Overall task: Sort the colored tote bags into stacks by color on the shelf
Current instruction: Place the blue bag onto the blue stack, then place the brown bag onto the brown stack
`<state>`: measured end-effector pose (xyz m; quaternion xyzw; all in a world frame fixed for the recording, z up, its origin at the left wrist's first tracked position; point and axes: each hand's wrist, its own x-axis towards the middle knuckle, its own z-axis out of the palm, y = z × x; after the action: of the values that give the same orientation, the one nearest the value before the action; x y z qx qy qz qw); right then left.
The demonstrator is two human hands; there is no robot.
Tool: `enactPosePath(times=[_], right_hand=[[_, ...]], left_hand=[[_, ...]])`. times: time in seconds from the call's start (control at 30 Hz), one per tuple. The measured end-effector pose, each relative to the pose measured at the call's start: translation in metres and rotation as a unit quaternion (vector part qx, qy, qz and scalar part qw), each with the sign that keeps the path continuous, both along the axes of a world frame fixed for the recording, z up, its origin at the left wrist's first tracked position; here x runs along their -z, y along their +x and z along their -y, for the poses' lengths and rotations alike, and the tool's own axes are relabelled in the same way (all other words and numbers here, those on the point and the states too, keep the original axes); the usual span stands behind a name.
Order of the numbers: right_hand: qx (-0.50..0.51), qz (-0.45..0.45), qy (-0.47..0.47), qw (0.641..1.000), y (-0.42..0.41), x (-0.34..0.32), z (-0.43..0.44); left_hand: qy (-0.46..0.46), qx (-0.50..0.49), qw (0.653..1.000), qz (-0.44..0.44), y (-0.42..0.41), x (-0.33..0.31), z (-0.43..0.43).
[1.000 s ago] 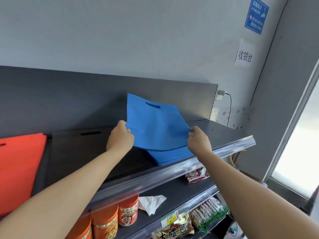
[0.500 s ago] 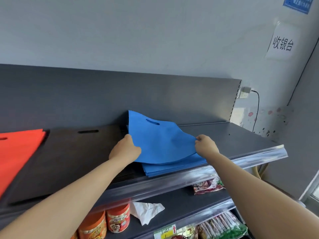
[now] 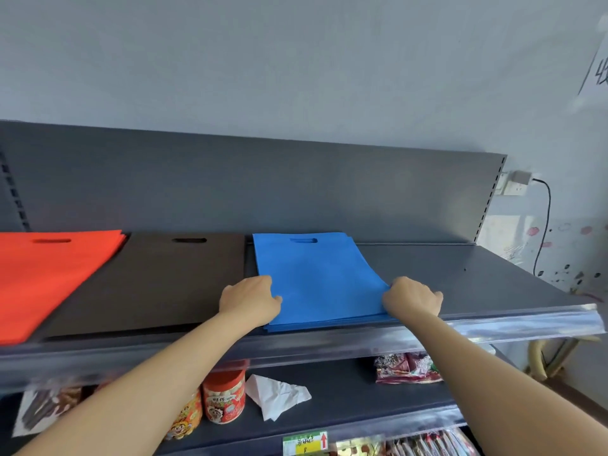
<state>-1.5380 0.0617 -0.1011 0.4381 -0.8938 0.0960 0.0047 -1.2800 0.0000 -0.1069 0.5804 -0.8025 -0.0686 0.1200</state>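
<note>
Progress check: this looks pretty much sorted to me; the top shelf [image 3: 460, 278] carries three flat piles side by side, each a single colour. The orange stack [image 3: 49, 274] sits at the left, running out of view; the dark brown stack [image 3: 158, 281] is in the middle, just beside it; the blue stack [image 3: 316, 278] is to the right of that, with a thin strip of shelf between brown and blue. All three have their handle cut-outs at the far end by the back panel, so they line up nicely.

Both hands are on the blue pile; the left hand [image 3: 248, 301] curls over its near left corner with the thumb lying on top; the right hand [image 3: 411, 299] curls round the near right corner the same way. The top bag lies flat, and the layers under it peek out a little along the near edge and far right side; my guess is this is the squaring-up bit.

What's left? No loose or mixed bags show anywhere in view; the shelf below only has snack jars [image 3: 223, 398], a crumpled white paper [image 3: 276, 396] and some snack packets [image 3: 404, 368], none of it part of the job. So I'd call it nearly done; let go, maybe nudge the blue edges flush; can't rule out more bags out of frame though.
</note>
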Motion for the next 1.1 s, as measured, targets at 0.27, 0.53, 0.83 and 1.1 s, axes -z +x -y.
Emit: enactPosePath(times=[0.27, 0.53, 0.83, 1.1], right_hand=[[-0.049, -0.055, -0.028, 0.997, 0.008, -0.009, -0.003], [-0.289, 0.026, -0.126, 0.949, 0.093, -0.029, 0.015], [-0.489, -0.012, -0.095, 0.867, 0.241, -0.04, 0.018], [-0.585, -0.014, -0.072, 0.808, 0.382, -0.039, 0.01]], left_hand=[[-0.077, -0.016, 0.996, 0.034, 0.003, -0.014, -0.017], [-0.174, -0.085, 0.977, 0.092, 0.058, -0.046, -0.046], [-0.177, -0.192, 0.947, 0.188, 0.177, -0.048, -0.096], [-0.142, -0.287, 0.926, 0.202, 0.309, -0.05, -0.146]])
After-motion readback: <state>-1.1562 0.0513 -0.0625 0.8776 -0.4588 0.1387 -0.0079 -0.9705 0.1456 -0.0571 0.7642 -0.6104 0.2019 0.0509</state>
